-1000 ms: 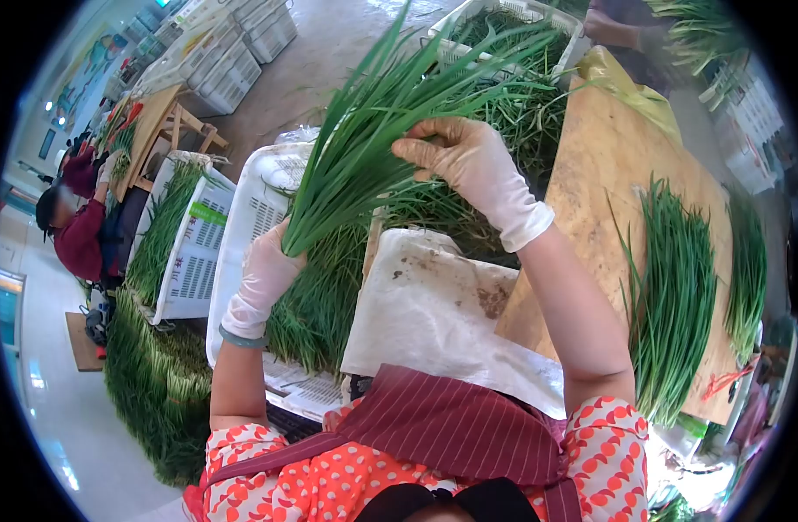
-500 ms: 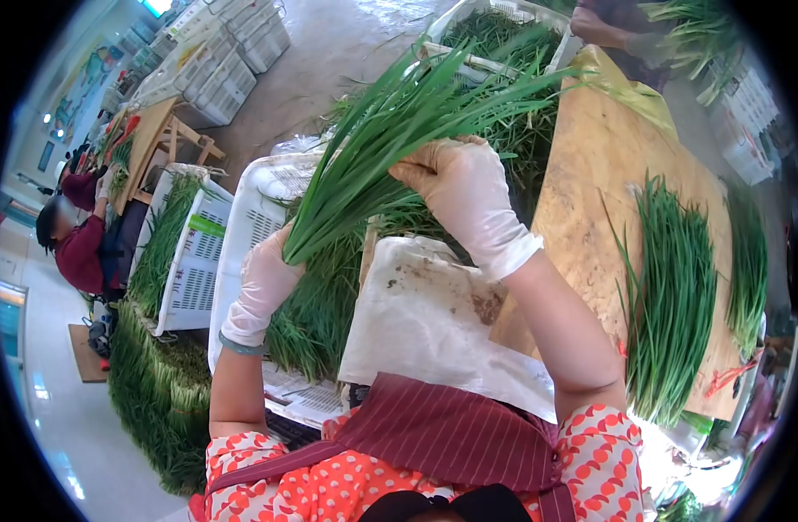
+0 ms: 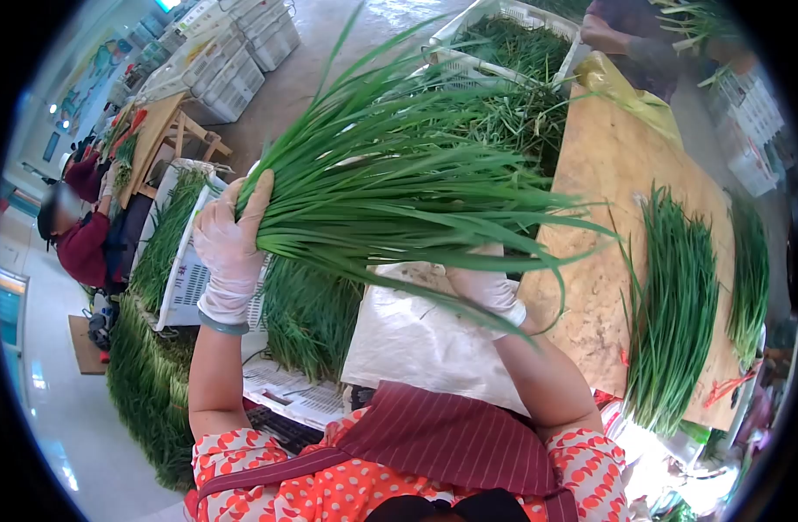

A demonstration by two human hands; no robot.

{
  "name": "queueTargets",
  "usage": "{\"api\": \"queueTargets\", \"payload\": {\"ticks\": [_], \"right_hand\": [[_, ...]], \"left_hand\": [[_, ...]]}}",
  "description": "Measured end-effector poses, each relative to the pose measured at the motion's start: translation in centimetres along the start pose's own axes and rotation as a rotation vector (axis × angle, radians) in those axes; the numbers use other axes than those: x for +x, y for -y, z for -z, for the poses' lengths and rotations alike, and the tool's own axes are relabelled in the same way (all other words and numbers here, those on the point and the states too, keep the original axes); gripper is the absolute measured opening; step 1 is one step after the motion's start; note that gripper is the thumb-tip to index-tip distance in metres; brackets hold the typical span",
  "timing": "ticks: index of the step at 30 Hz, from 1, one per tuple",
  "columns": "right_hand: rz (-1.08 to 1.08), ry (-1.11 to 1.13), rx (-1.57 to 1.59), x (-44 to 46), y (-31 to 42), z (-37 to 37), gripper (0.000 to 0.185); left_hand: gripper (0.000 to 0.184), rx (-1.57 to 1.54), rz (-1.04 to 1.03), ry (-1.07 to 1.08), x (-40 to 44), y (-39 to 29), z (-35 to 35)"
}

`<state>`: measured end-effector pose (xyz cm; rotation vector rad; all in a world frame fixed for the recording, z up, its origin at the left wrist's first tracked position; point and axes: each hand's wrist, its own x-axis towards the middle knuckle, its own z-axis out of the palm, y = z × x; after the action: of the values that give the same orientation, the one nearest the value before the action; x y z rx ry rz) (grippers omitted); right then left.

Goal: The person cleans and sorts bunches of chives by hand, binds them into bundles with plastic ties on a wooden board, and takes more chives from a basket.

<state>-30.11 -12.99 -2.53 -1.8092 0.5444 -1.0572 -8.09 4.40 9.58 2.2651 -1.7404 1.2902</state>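
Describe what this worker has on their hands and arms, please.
The left hand and right hand wear thin, whitish, slightly see-through gloves with loose cuffs. A grey-green band circles the left wrist; none shows on the right. The sleeves are short, pale with orange-red shapes. Leaves partly hide the right glove.

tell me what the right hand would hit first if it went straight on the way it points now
Probably the green leaves held in the left hand; they partly cover the right hand, so the gap is hard to judge.
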Motion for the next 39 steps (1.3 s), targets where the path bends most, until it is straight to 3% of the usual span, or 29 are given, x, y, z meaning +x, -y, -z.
{"api": "queueTargets", "payload": {"ticks": [4,6,7,9,11,13,15,17,18,19,20,21,23,24,25,27,28,31,35,37,39], "right_hand": [[-0.53,-0.184,0.748,2.1,9.1,4.2,0.021],[-0.483,-0.251,0.878,2.2,6.7,6.4,0.019],[-0.307,-0.267,0.82,2.5,3.3,8.8,0.017],[-0.203,-0.534,0.286,3.9,4.3,11.9,0.024],[0.018,-0.55,0.199,5.8,6.1,12.7,0.021],[-0.072,-0.384,0.005,7.9,6.5,12.4,0.029],[0.42,-0.143,-0.898,9.0,6.0,11.2,0.034],[0.505,-0.076,-0.596,9.0,8.2,8.5,0.026],[0.668,-0.077,-0.649,8.7,9.7,6.6,0.024],[0.632,0.023,-0.715,8.3,11.6,4.9,0.021],[0.792,-0.013,-0.702,8.0,11.4,3.0,0.02],[0.686,0.14,-0.852,7.4,12.6,1.3,0.026],[0.788,0.271,-1.131,6.8,12.6,-2.0,0.021],[0.815,0.191,-1.175,6.1,12.8,-2.6,0.015],[0.903,0.123,-0.831,6.5,12.3,-3.0,0.009],[0.69,0.232,-0.408,5.3,13.3,-2.4,0.006],[0.688,0.232,-0.413,5.3,13.4,-2.1,0.006],[0.556,0.015,0.024,5.9,12.4,0.1,0.011],[0.087,-0.346,0.341,9.3,10.6,7.1,0.022],[0.178,-0.366,0.006,11.9,5.1,10.4,0.021],[0.242,-0.407,-0.685,12.4,2.2,11.4,0.019]], "left_hand": [[0.055,-0.007,-0.003,-0.061,-0.7,0.7,-0.5],[0.055,0.023,0.095,-0.071,-1.9,2.2,-0.8],[0.055,0.033,0.097,-0.068,-2.5,2.8,-0.8],[0.057,0.102,0.117,-0.039,-3.8,3.7,-0.7],[0.056,0.12,0.13,-0.012,-4.0,4.0,-0.4],[0.055,0.145,0.102,-0.005,-4.1,4.1,-0.2],[0.053,0.179,0.046,-0.058,-3.7,4.1,0.0],[0.052,0.158,0.004,-0.055,-3.4,3.8,0.3],[0.05,0.132,0.0,-0.063,-3.3,3.6,0.2],[0.05,0.128,-0.007,-0.064,-3.1,3.4,0.3],[0.049,0.119,-0.022,-0.057,-2.8,3.0,0.6],[0.049,0.108,-0.038,-0.052,-2.5,2.7,0.9],[0.048,0.1,-0.045,-0.06,-2.3,2.2,1.3],[0.048,0.102,-0.04,-0.058,-2.3,2.1,1.4],[0.048,0.095,-0.05,-0.069,-2.6,2.2,1.4],[0.048,0.052,-0.028,-0.058,-3.4,2.7,1.3],[0.05,0.061,-0.078,-0.095,-3.6,2.7,1.4],[0.053,0.067,-0.059,-0.114,-3.9,3.0,1.4],[0.05,-0.002,0.026,-0.167,-5.4,4.1,1.1],[0.052,-0.001,0.048,-0.148,-6.1,4.3,1.2],[0.054,0.017,0.05,-0.151,-6.7,5.2,0.9]]}}
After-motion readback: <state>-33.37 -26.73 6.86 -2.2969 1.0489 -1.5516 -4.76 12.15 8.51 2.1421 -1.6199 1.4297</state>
